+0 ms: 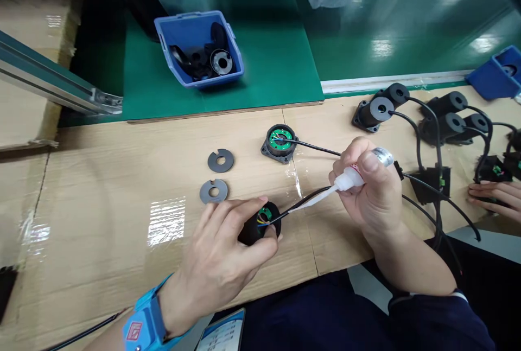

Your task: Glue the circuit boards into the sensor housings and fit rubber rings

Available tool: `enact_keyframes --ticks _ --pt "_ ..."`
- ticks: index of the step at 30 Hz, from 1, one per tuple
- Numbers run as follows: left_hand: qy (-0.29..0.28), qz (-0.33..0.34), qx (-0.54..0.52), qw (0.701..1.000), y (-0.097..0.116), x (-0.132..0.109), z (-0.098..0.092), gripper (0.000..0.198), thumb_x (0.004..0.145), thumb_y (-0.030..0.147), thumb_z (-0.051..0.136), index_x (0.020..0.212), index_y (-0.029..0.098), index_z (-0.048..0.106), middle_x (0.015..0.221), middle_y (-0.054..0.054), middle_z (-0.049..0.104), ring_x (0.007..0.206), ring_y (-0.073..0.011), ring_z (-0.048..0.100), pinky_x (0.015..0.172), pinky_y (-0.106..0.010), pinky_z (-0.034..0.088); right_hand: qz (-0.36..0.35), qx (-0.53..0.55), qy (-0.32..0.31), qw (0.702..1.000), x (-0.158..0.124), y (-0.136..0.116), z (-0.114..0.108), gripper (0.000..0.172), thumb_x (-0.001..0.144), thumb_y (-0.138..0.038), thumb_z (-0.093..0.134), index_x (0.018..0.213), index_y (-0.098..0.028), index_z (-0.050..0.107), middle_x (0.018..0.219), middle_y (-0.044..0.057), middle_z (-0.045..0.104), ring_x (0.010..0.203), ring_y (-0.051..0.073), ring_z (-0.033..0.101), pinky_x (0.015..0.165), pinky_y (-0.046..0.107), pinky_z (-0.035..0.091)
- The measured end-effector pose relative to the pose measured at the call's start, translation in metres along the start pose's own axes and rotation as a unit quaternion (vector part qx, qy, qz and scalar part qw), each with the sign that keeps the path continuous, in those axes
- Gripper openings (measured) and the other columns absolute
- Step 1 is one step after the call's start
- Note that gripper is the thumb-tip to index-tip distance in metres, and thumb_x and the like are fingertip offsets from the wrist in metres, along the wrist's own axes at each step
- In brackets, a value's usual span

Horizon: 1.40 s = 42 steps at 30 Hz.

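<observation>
My left hand [228, 245] grips a round black housing [249, 233] between thumb and fingers. Inside it show a green circuit board [265, 214] and coloured wires, and a black cable leads out to the right. In my right hand [372, 193] is a white glue bottle [350, 178], its long thin nozzle pointing down left at the cable near the housing. Whether the tip touches is hard to tell. Behind sits a second black housing [267, 150] with a flange, a green board and a cable. Two grey notched washers, one farther [228, 161] and one nearer [207, 195], lie to the left.
A blue bin [199, 83] of black parts stands on a green mat [277, 69]. Several black cylinders with cables [369, 114] stand at right, beside another blue bin [494, 80]. Another person's hand [499, 199] rests at the right edge. A metal profile [49, 71] crosses the left.
</observation>
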<state>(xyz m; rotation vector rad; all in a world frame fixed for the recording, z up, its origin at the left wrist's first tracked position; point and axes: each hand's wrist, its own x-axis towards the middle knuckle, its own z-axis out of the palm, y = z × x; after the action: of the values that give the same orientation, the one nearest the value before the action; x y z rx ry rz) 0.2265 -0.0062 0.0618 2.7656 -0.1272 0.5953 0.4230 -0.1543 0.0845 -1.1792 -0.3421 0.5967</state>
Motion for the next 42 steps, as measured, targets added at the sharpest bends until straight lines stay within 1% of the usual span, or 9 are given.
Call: enact_keyframes --ticks 3,6,11,13,16,20,25,32,42 --pt "0.015 -0.02 0.008 1.0 0.004 0.001 0.0 0.018 0.085 0.013 0.071 0.089 0.028 0.062 0.123 -0.012 0.057 0.094 -0.0288 0.062 0.071 -0.045 0.05 0.014 0.009 0.009 1.0 0.0 0.0 0.001 0.045 0.07 -0.064 0.083 0.068 -0.023 0.063 0.05 -0.008 0.039 0.04 0.005 0.028 0.035 0.022 0.022" --pt "0.027 -0.042 0.015 0.999 0.005 0.002 0.0 0.017 0.087 0.02 0.073 0.097 0.028 0.062 0.121 -0.011 0.059 0.093 -0.0266 0.065 0.07 -0.043 0.053 0.016 0.013 0.012 1.0 0.001 0.002 0.0 0.048 0.074 -0.069 0.077 0.064 -0.024 0.061 0.048 -0.008 0.036 0.038 0.006 0.025 0.034 0.024 0.021" --pt "0.048 -0.071 -0.042 0.995 0.006 -0.001 0.005 0.04 0.082 0.021 0.081 0.108 0.025 0.05 0.121 -0.013 0.067 0.1 -0.026 0.071 0.073 -0.042 0.056 -0.028 -0.027 -0.003 0.999 -0.001 0.008 -0.002 0.048 0.079 -0.068 0.073 0.066 -0.025 0.058 0.054 -0.006 0.042 0.042 0.007 0.032 0.039 0.027 0.028" --pt "0.052 -0.093 -0.07 0.992 0.007 -0.002 0.005 0.04 0.083 0.021 0.081 0.104 0.025 0.047 0.121 -0.013 0.069 0.102 -0.0254 0.072 0.072 -0.042 0.056 -0.063 -0.06 -0.018 0.996 -0.004 0.01 0.0 0.046 0.084 -0.066 0.07 0.068 -0.024 0.058 0.057 -0.005 0.046 0.045 0.008 0.036 0.042 0.028 0.03" --pt "0.05 -0.113 -0.075 0.99 0.012 -0.002 0.004 0.032 0.086 0.023 0.077 0.092 0.027 0.046 0.12 -0.01 0.071 0.099 -0.0234 0.073 0.069 -0.042 0.056 -0.105 -0.123 -0.043 0.986 -0.011 0.011 0.004 0.044 0.089 -0.063 0.066 0.07 -0.024 0.058 0.058 -0.004 0.049 0.048 0.01 0.039 0.045 0.028 0.029" --pt "0.045 -0.1 -0.056 0.992 0.015 0.0 0.0 0.032 0.088 0.025 0.076 0.085 0.027 0.044 0.121 -0.007 0.072 0.097 -0.021 0.072 0.066 -0.041 0.057 -0.123 -0.166 -0.067 0.976 -0.017 0.011 0.007 0.041 0.089 -0.06 0.068 0.072 -0.024 0.058 0.062 -0.004 0.05 0.051 0.009 0.041 0.049 0.028 0.032" --pt "0.049 -0.086 -0.038 0.994 0.015 0.0 -0.001 0.033 0.088 0.024 0.076 0.084 0.027 0.044 0.121 -0.007 0.072 0.098 -0.0208 0.072 0.064 -0.04 0.055 -0.12 -0.171 -0.09 0.974 -0.02 0.013 0.008 0.037 0.09 -0.055 0.069 0.073 -0.025 0.058 0.064 -0.004 0.05 0.053 0.01 0.042 0.052 0.03 0.035" --pt "0.044 -0.074 -0.046 0.995 0.013 0.0 -0.001 0.034 0.087 0.025 0.077 0.085 0.027 0.044 0.121 -0.009 0.071 0.095 -0.0223 0.072 0.064 -0.04 0.054 -0.109 -0.153 -0.113 0.976 -0.022 0.011 0.01 0.032 0.091 -0.048 0.071 0.074 -0.023 0.058 0.061 -0.005 0.049 0.052 0.009 0.042 0.05 0.028 0.034" --pt "0.039 -0.083 -0.045 0.995 0.014 0.0 0.0 0.034 0.086 0.022 0.078 0.086 0.027 0.045 0.121 -0.008 0.072 0.096 -0.0204 0.072 0.065 -0.04 0.055 -0.103 -0.16 -0.121 0.974 -0.023 0.01 0.01 0.032 0.092 -0.045 0.071 0.074 -0.023 0.057 0.06 -0.006 0.049 0.05 0.008 0.041 0.048 0.026 0.033"
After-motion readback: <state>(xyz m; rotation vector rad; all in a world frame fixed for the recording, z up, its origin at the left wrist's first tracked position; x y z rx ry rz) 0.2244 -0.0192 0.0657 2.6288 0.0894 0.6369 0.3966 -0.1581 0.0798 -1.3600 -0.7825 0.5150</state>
